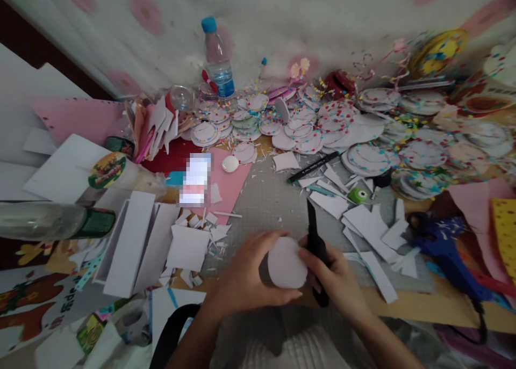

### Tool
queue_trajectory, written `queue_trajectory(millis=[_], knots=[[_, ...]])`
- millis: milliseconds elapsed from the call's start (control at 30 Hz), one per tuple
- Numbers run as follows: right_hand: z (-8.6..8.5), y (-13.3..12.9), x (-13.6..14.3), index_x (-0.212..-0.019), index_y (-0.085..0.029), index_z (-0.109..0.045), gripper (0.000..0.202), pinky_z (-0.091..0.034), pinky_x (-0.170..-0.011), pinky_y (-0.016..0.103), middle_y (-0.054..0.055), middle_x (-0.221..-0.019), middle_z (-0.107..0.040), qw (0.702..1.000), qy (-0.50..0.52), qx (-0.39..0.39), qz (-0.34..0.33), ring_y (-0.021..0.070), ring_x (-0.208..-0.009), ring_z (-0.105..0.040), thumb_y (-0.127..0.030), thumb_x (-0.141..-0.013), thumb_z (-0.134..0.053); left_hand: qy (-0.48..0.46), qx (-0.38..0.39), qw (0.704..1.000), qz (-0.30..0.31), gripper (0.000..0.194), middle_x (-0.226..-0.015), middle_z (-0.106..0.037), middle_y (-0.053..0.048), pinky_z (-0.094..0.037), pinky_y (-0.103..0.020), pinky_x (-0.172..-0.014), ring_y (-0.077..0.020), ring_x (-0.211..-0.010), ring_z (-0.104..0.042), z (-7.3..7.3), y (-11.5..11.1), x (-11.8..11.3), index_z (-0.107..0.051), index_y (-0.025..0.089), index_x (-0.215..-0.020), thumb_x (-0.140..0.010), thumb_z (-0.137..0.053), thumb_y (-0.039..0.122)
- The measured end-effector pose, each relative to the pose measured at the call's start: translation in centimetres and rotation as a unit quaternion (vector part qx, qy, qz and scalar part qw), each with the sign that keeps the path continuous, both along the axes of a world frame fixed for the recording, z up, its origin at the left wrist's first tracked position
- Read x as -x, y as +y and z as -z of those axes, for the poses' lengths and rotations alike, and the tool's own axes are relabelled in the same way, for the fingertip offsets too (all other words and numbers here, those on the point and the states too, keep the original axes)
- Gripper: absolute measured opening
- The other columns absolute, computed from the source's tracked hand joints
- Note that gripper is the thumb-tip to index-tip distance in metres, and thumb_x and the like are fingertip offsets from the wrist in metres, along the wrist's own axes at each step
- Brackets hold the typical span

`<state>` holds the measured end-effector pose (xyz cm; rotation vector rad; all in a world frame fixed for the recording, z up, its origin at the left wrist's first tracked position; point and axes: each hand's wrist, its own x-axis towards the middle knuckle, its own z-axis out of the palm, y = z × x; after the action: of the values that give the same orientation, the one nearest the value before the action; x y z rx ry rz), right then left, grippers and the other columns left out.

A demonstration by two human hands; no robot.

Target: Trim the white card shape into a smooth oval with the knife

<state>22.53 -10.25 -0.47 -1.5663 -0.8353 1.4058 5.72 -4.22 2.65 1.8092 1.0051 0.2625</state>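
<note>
Near the front edge of the table, my left hand (246,272) curves its fingers and thumb around a white round disc (287,262). The disc is held up off the grey cutting mat (266,197). My right hand (332,272) is wrapped round a black craft knife (316,243), whose dark blade end points up and away from me. The right thumb and fingertips sit at the disc's right edge. White offcuts (371,232) lie on the mat to the right of the hands.
Stacks of decorated round discs (298,124) line the back. A water bottle (220,63) stands behind them. A lit phone (195,180) and white boxes (133,245) are on the left. A dark marker (313,167) lies ahead; a blue glue gun (455,256) is at right.
</note>
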Motion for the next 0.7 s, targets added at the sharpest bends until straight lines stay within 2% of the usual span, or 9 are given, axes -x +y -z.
queue_trajectory(millis=[67,167,300,400,533,600,700], knots=[[0.0,0.2,0.0,-0.079,-0.02,-0.056,0.028,-0.024,-0.038,0.022,-0.008,-0.048,-0.035,1.0,-0.008,0.006,-0.002,0.0091,-0.04,-0.031,-0.048,-0.08,-0.058,0.003,0.003,1.0,0.026,0.081,-0.138,-0.049,-0.011,-0.038,-0.043,-0.105,-0.0286,-0.124,-0.047,-0.1,-0.1,-0.1,-0.039,0.022,-0.136,-0.064,-0.075,0.032],[-0.2,0.4,0.2,-0.072,-0.02,-0.054,0.026,-0.031,-0.043,0.022,-0.005,-0.055,-0.041,0.997,-0.07,-0.04,-0.012,0.0105,-0.048,-0.038,-0.044,-0.08,-0.059,0.019,0.001,1.0,0.023,0.087,-0.141,-0.046,-0.014,-0.037,-0.046,-0.106,-0.0295,-0.126,-0.045,0.2,-0.4,-0.5,-0.031,0.019,-0.14,-0.064,-0.072,0.032],[-0.4,0.2,-0.5,-0.072,-0.02,-0.053,0.025,-0.036,-0.05,0.024,-0.002,-0.061,-0.049,0.98,-0.146,-0.102,-0.084,0.0132,-0.056,-0.046,-0.041,-0.084,-0.053,0.018,0.009,0.999,-0.03,0.079,-0.134,-0.052,-0.01,-0.041,-0.042,-0.101,-0.0272,-0.119,-0.051,0.5,-0.5,-0.9,-0.038,0.022,-0.135,-0.063,-0.07,0.025],[-0.6,-0.2,-2.2,-0.079,-0.019,-0.055,0.026,-0.032,-0.049,0.024,-0.002,-0.06,-0.052,0.945,-0.231,-0.139,-0.183,0.0129,-0.053,-0.047,-0.043,-0.088,-0.05,0.005,0.02,0.997,-0.076,0.067,-0.12,-0.059,-0.004,-0.046,-0.035,-0.09,-0.0232,-0.106,-0.057,0.0,0.0,-0.5,-0.045,0.027,-0.126,-0.063,-0.067,0.019],[-1.6,-0.4,-3.8,-0.087,-0.018,-0.058,0.026,-0.028,-0.048,0.025,-0.001,-0.059,-0.056,0.878,-0.333,-0.176,-0.295,0.0127,-0.049,-0.05,-0.044,-0.088,-0.05,0.003,0.047,0.996,-0.077,0.061,-0.105,-0.06,0.0,-0.047,-0.03,-0.079,-0.0197,-0.093,-0.059,-0.7,0.4,0.1,-0.048,0.027,-0.116,-0.058,-0.063,0.012],[-2.2,-0.4,-3.8,-0.085,-0.019,-0.059,0.027,-0.028,-0.049,0.025,0.0,-0.06,-0.058,0.852,-0.365,-0.189,-0.324,0.0141,-0.052,-0.054,-0.045,-0.088,-0.05,0.002,0.052,0.996,-0.072,0.063,-0.107,-0.059,0.0,-0.046,-0.03,-0.082,-0.0201,-0.096,-0.057,-0.7,0.4,0.3,-0.048,0.027,-0.115,-0.056,-0.062,0.011],[-2.5,-0.3,-3.4,-0.079,-0.02,-0.058,0.028,-0.028,-0.049,0.025,0.001,-0.059,-0.06,0.831,-0.396,-0.199,-0.336,0.0143,-0.051,-0.056,-0.046,-0.088,-0.05,0.004,0.052,0.996,-0.069,0.065,-0.11,-0.058,-0.001,-0.045,-0.031,-0.085,-0.0216,-0.1,-0.056,-0.7,0.3,0.3,-0.046,0.027,-0.118,-0.056,-0.063,0.013]])
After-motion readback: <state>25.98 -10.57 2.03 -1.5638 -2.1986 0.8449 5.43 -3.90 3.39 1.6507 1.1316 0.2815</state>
